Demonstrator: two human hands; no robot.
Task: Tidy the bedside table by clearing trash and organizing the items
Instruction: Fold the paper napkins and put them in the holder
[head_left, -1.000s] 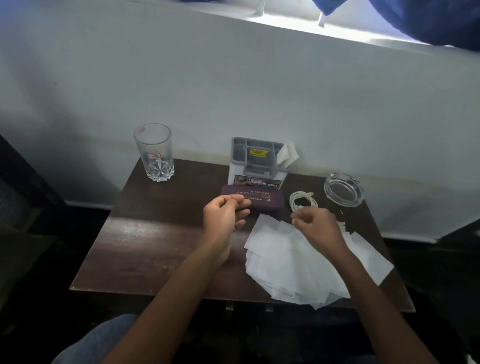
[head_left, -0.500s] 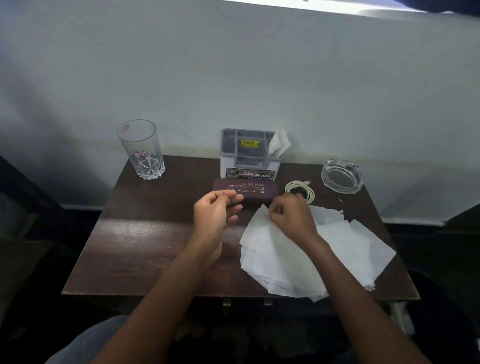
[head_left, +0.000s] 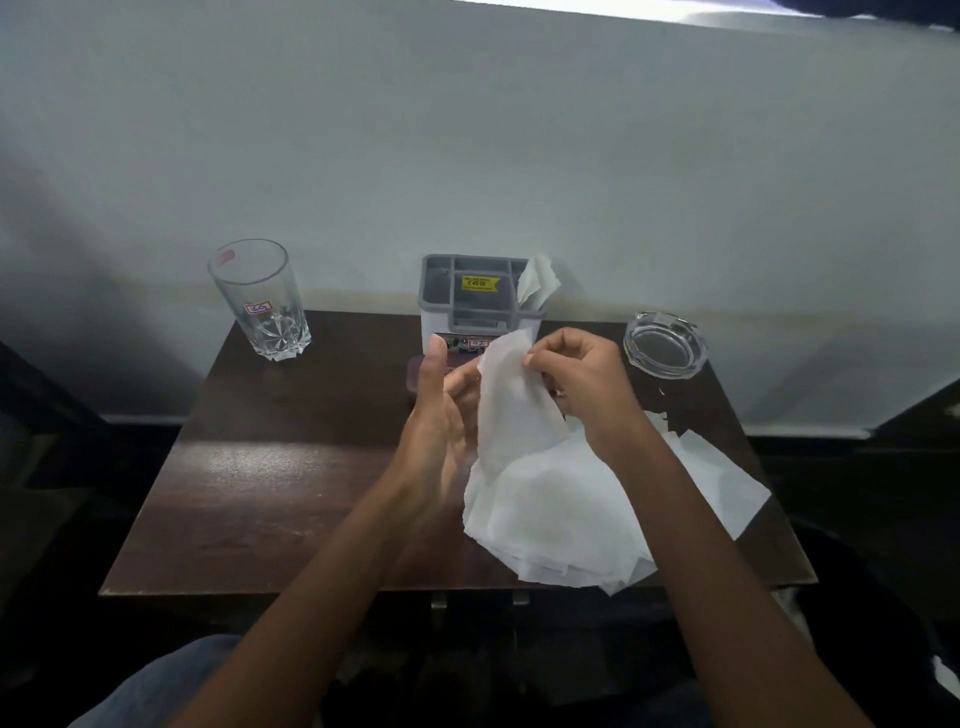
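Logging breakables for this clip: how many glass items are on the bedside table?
2. A drinking glass stands at the back left corner, and an ashtray sits at the back right. The tissue pile may hide others.

Dark wooden table (head_left: 291, 493), glass (head_left: 260, 301) well left of the fingers (head_left: 556, 351), grey organiser (head_left: 467, 301) just behind, ashtray (head_left: 665, 345) right, tissue sheets (head_left: 561, 519) beneath.

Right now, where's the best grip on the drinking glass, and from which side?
Wrap the glass round its smooth upper wall, above the cut-pattern base, coming in from the front right. It stands upright by the table's back left corner, room wall behind it, nothing beside it. The left hand is open and nearer; the right hand pinches a tissue.
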